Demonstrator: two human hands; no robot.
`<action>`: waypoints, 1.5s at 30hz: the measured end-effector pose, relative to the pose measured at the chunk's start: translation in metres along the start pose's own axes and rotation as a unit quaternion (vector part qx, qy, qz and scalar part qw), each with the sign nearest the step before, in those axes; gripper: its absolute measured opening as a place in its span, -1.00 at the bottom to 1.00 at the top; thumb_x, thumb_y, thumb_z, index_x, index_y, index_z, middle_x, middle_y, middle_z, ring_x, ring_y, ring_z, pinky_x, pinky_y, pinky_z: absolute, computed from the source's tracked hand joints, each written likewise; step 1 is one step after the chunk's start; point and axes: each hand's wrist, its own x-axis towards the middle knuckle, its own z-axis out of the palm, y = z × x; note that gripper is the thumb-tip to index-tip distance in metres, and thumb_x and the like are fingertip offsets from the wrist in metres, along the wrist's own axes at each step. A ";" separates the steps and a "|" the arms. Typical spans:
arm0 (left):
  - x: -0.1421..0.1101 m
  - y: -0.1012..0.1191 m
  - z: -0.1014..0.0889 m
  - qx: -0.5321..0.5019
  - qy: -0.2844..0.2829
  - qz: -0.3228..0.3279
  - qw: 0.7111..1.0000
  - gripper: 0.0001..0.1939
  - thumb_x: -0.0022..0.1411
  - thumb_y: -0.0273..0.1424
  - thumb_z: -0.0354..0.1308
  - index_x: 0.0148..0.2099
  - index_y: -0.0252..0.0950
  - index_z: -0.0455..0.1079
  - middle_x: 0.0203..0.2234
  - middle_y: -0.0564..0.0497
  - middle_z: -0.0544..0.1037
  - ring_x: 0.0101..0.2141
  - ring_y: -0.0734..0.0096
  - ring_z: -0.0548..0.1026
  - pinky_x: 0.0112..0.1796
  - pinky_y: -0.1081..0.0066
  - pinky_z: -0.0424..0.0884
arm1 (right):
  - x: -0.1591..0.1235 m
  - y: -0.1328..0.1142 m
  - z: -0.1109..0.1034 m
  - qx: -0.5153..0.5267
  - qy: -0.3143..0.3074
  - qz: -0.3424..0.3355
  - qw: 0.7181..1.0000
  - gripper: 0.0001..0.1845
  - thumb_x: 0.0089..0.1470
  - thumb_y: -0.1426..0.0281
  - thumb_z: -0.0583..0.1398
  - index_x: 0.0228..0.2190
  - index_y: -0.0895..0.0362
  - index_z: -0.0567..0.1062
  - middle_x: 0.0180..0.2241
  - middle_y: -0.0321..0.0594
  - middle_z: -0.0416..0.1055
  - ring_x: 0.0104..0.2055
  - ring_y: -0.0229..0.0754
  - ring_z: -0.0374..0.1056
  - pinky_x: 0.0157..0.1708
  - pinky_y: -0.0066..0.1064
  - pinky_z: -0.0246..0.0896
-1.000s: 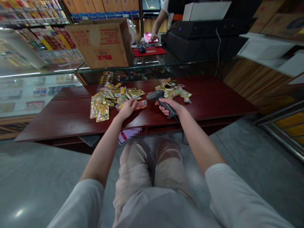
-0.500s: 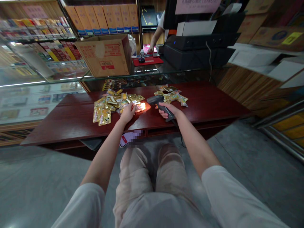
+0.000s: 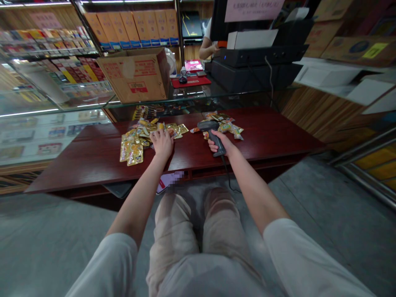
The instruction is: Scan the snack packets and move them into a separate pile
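My left hand (image 3: pixel 162 142) reaches onto a loose pile of gold snack packets (image 3: pixel 132 147) on the left of the desk. Its fingers are spread over the packets, and their tips are partly hidden among them. In my right hand (image 3: pixel 220 142) is a black handheld barcode scanner (image 3: pixel 217 145), its head pointing left and its cable hanging over the desk's front edge. No scanning light shows. Behind the scanner lies a second, smaller heap of packets (image 3: pixel 230 127). One orange-red packet end (image 3: pixel 194 130) pokes out beside the scanner head.
The dark red desk (image 3: pixel 262 132) stands against a glass counter (image 3: pixel 188 99). On the counter are an open cardboard box (image 3: pixel 136 78) and black till equipment (image 3: pixel 250 74). A phone (image 3: pixel 167 180) rests below the desk's front edge. Behind the counter a person's arm (image 3: pixel 206 49) shows.
My left hand has let go of the packet it held under the scanner's light and moved left onto the pile. The light is off. The other person's arm has drawn back from the red mat.
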 end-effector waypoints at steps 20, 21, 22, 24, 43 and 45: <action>0.041 0.084 0.058 -0.081 -0.132 0.095 0.983 -0.67 0.42 -0.41 0.02 0.16 -0.40 0.33 0.11 -0.40 0.50 0.16 -0.04 0.47 0.13 0.11 0.36 | 0.002 0.002 -0.003 0.037 0.030 -0.010 0.999 -0.69 0.36 0.10 0.08 -0.31 0.06 0.27 -0.67 -0.50 0.14 -0.75 -0.38 -0.03 -0.74 -0.56 -0.08; 0.041 0.078 0.058 -0.110 -0.125 0.080 0.983 -0.70 0.44 -0.40 0.00 0.13 -0.40 0.34 0.06 -0.39 0.54 0.11 -0.01 0.51 0.10 0.15 0.38 | 0.003 0.003 -0.003 0.034 0.025 -0.008 0.999 -0.68 0.36 0.09 0.08 -0.31 0.06 0.27 -0.67 -0.50 0.14 -0.75 -0.38 -0.03 -0.74 -0.56 -0.08; 0.042 0.071 0.057 -0.144 -0.119 0.059 0.981 -0.72 0.47 -0.36 -0.03 0.10 -0.38 0.35 0.00 -0.36 0.57 0.05 0.02 0.55 0.07 0.18 0.40 | 0.003 0.003 -0.003 0.029 0.018 -0.005 0.999 -0.68 0.36 0.09 0.09 -0.31 0.06 0.27 -0.67 -0.49 0.14 -0.76 -0.38 -0.02 -0.74 -0.56 -0.07; 0.042 0.057 0.056 -0.214 -0.105 0.008 0.971 -0.71 0.50 -0.28 -0.05 0.07 -0.34 0.37 -0.11 -0.27 0.63 -0.05 0.08 0.61 0.01 0.21 0.44 | 0.003 0.003 -0.004 0.017 0.002 0.000 1.000 -0.67 0.35 0.08 0.09 -0.29 0.07 0.29 -0.67 -0.49 0.15 -0.76 -0.38 -0.02 -0.75 -0.56 -0.07; 0.036 0.024 0.061 -0.689 -0.128 -0.179 0.690 -0.78 0.28 -0.37 0.19 -0.04 -0.24 0.30 -0.20 -0.02 0.61 -0.17 0.23 0.67 0.03 0.11 0.55 | 0.000 0.005 -0.008 -0.037 -0.066 0.014 0.997 -0.65 0.31 0.06 0.12 -0.17 0.11 0.34 -0.65 -0.52 0.18 -0.75 -0.37 -0.02 -0.74 -0.55 -0.03; 0.038 0.023 0.062 -0.706 -0.118 -0.196 0.670 -0.82 0.31 -0.32 0.20 -0.12 -0.23 0.27 -0.27 -0.01 0.60 -0.17 0.19 0.67 0.03 0.08 0.54 | -0.001 0.004 -0.009 -0.042 -0.078 0.017 0.996 -0.66 0.32 0.07 0.11 -0.17 0.11 0.34 -0.65 -0.52 0.18 -0.75 -0.38 -0.02 -0.74 -0.55 -0.02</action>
